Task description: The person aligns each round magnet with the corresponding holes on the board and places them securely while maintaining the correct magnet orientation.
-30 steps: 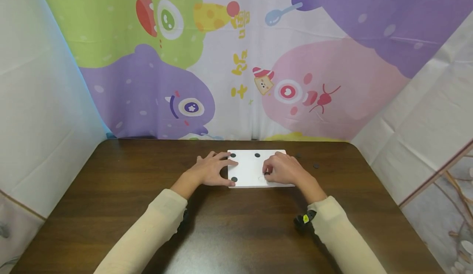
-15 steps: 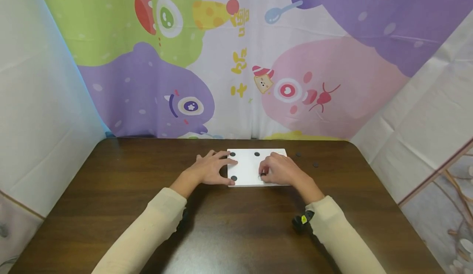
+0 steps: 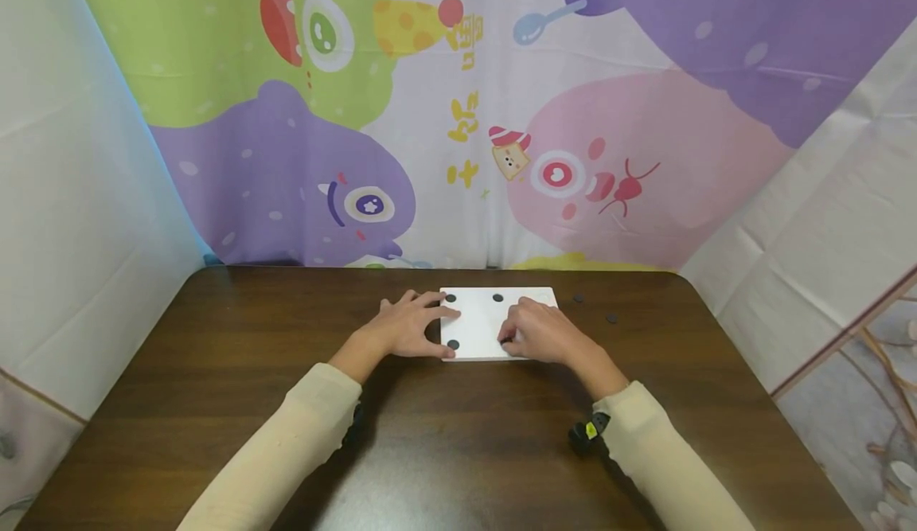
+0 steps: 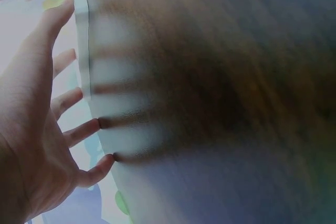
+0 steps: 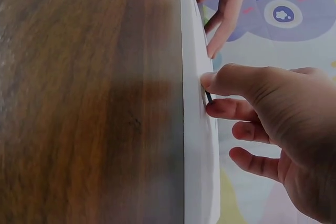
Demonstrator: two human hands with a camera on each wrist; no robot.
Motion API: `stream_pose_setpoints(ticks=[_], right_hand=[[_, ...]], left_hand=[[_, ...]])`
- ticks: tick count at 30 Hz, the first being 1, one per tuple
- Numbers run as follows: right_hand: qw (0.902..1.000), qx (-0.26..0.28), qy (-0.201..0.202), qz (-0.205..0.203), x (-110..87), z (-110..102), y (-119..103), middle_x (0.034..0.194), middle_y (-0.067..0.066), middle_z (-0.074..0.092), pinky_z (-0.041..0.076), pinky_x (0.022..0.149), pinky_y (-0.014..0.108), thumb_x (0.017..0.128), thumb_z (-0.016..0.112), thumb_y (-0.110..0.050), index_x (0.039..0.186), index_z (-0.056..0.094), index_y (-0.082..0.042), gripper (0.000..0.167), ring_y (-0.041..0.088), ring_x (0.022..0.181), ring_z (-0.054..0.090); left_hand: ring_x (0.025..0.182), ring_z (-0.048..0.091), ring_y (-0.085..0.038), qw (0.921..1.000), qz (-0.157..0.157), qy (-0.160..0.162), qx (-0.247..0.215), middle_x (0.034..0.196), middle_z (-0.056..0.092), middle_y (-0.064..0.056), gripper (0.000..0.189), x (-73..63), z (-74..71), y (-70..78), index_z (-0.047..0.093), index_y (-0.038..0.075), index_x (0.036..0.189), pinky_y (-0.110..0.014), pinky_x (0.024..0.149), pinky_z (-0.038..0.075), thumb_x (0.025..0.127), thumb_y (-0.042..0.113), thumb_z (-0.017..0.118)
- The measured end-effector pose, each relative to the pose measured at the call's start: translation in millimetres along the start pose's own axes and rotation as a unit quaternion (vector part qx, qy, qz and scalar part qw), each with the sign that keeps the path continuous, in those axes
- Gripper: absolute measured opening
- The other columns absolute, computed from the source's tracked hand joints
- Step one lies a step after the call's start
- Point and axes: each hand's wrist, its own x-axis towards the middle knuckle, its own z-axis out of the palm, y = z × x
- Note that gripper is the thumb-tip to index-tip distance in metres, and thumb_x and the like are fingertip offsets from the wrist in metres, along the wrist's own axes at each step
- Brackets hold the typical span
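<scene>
A white rectangular board lies near the table's far edge, with black round discs on it: one disc at the far left corner, another disc at the far middle, and a third disc at the near left. My left hand rests on the board's left end with spread fingers, the thumb by the near left disc. In the right wrist view my right hand pinches a thin black disc between thumb and index finger, right at the board's surface near its front edge.
Two dark discs lie loose on the brown table, one disc just right of the board and another disc farther right. A cartoon-printed curtain hangs behind the table, and pale sheets flank both sides.
My right hand has shifted slightly left over the board with the pinched disc, which now covers the round outline seen on the board earlier. My left hand stays in place.
</scene>
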Motion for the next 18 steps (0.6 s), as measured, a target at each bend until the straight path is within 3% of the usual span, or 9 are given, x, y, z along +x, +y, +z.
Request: stream_pose_setpoints(ticks=[7, 8, 9, 11, 15, 16, 18], right_hand=[[0.9999, -0.003, 0.006, -0.012, -2.0, 0, 0, 0.100, -0.002, 0.082, 0.060, 0.076, 0.035, 0.097, 0.089, -0.021, 0.102, 0.093, -0.019, 0.006, 0.017, 0.093, 0.067], [0.9998, -0.001, 0.009, -0.017, -2.0, 1, 1, 0.099, -0.002, 0.082, 0.060, 0.075, 0.035, 0.096, 0.090, -0.020, 0.101, 0.093, -0.019, 0.006, 0.017, 0.092, 0.066], [0.9993, 0.003, 0.019, -0.032, 1.0, 14, 15, 0.099, -0.003, 0.082, 0.059, 0.075, 0.034, 0.098, 0.089, -0.024, 0.101, 0.093, -0.019, 0.007, 0.015, 0.093, 0.066], [0.9990, 0.005, 0.022, -0.038, 1.4, 15, 16, 0.097, -0.004, 0.082, 0.059, 0.073, 0.034, 0.098, 0.089, -0.023, 0.098, 0.093, -0.019, 0.006, 0.015, 0.089, 0.064], [0.9991, -0.004, 0.025, -0.035, 1.5, 13, 15, 0.094, -0.006, 0.082, 0.054, 0.069, 0.027, 0.097, 0.091, -0.024, 0.095, 0.093, -0.021, 0.004, 0.012, 0.086, 0.061], [0.9996, -0.008, 0.017, -0.022, -1.3, 0, 1, 0.092, -0.005, 0.082, 0.053, 0.068, 0.027, 0.094, 0.092, -0.020, 0.093, 0.093, -0.020, 0.001, 0.012, 0.084, 0.060], [0.9995, -0.011, 0.020, -0.020, -1.4, 0, 1, 0.091, -0.006, 0.082, 0.051, 0.067, 0.024, 0.094, 0.093, -0.022, 0.093, 0.093, -0.020, 0.003, 0.012, 0.084, 0.059]], left_hand=[[0.163, 0.042, -0.048, 0.9998, 0.006, 0.009, -0.014, 0.185, 0.038, -0.004, 0.090, 9.4, 10.8, -11.4, 0.057, 0.043, 0.163, -0.096, 0.117, 0.031, 0.086, 0.087, 0.074], [0.164, 0.041, -0.048, 0.9999, 0.003, 0.007, -0.015, 0.185, 0.037, -0.004, 0.089, 8.6, 9.8, -10.3, 0.057, 0.042, 0.164, -0.096, 0.118, 0.030, 0.087, 0.084, 0.076], [0.164, 0.041, -0.048, 0.9999, 0.002, 0.005, -0.011, 0.185, 0.037, -0.005, 0.088, 7.0, 8.0, -8.1, 0.057, 0.041, 0.164, -0.095, 0.118, 0.031, 0.088, 0.082, 0.076], [0.165, 0.039, -0.049, 1.0000, -0.005, -0.002, -0.008, 0.186, 0.036, -0.006, 0.085, 2.1, 2.2, -1.3, 0.057, 0.038, 0.165, -0.095, 0.120, 0.030, 0.092, 0.075, 0.077], [0.166, 0.038, -0.049, 0.9999, -0.009, -0.006, -0.006, 0.186, 0.035, -0.006, 0.083, -1.6, -1.1, 2.7, 0.056, 0.036, 0.166, -0.094, 0.122, 0.028, 0.094, 0.071, 0.077], [0.165, 0.039, -0.050, 0.9999, -0.007, -0.004, -0.008, 0.186, 0.036, -0.007, 0.083, -2.1, -1.3, 2.8, 0.056, 0.035, 0.166, -0.094, 0.121, 0.029, 0.094, 0.070, 0.077], [0.166, 0.038, -0.049, 0.9999, -0.004, -0.004, -0.009, 0.186, 0.036, -0.007, 0.084, -2.9, -1.8, 2.5, 0.056, 0.036, 0.166, -0.094, 0.121, 0.028, 0.094, 0.073, 0.076]])
